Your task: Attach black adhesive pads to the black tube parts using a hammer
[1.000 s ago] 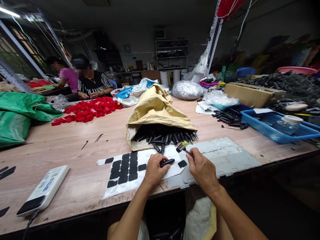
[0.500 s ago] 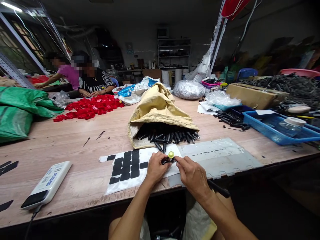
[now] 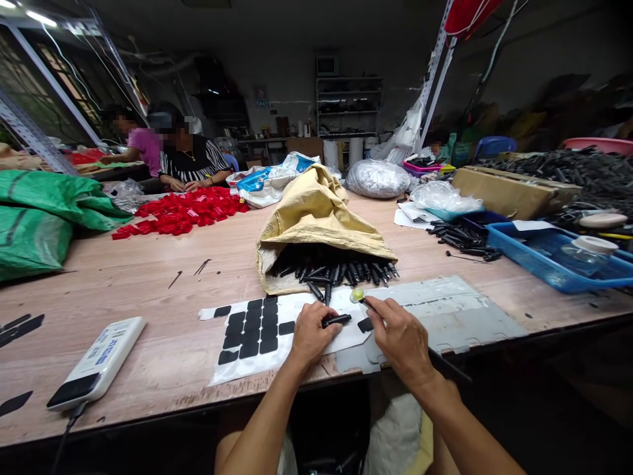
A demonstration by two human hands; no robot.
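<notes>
My left hand [image 3: 312,333] is closed around a black pen-shaped piece [image 3: 339,319], just above a white sheet [image 3: 291,346]. Black rounded patches [image 3: 251,326] stick to that sheet in rows. To the right, my right hand [image 3: 401,335] grips a slim tool with a round yellow-green end [image 3: 357,295]. Its dark handle [image 3: 448,366] shows behind the wrist. A single black patch [image 3: 365,324] lies by my right fingertips. Ahead of both hands, a tan woven sack [image 3: 316,211] lies with its mouth open, and several black pen-shaped pieces [image 3: 353,270] spill out.
A white power bank [image 3: 99,359] with a cable lies at left. Beyond it are red pieces [image 3: 182,210] and a green sack [image 3: 34,224]. A grey plate [image 3: 445,310], a blue tray [image 3: 524,260] and a cardboard box [image 3: 514,191] are at right. Two people sit across the table.
My right hand has moved right with the yellow-green-ended tool, away from the piece in my left hand. The black piece now shows plainly, and a black patch is visible near my right fingers.
</notes>
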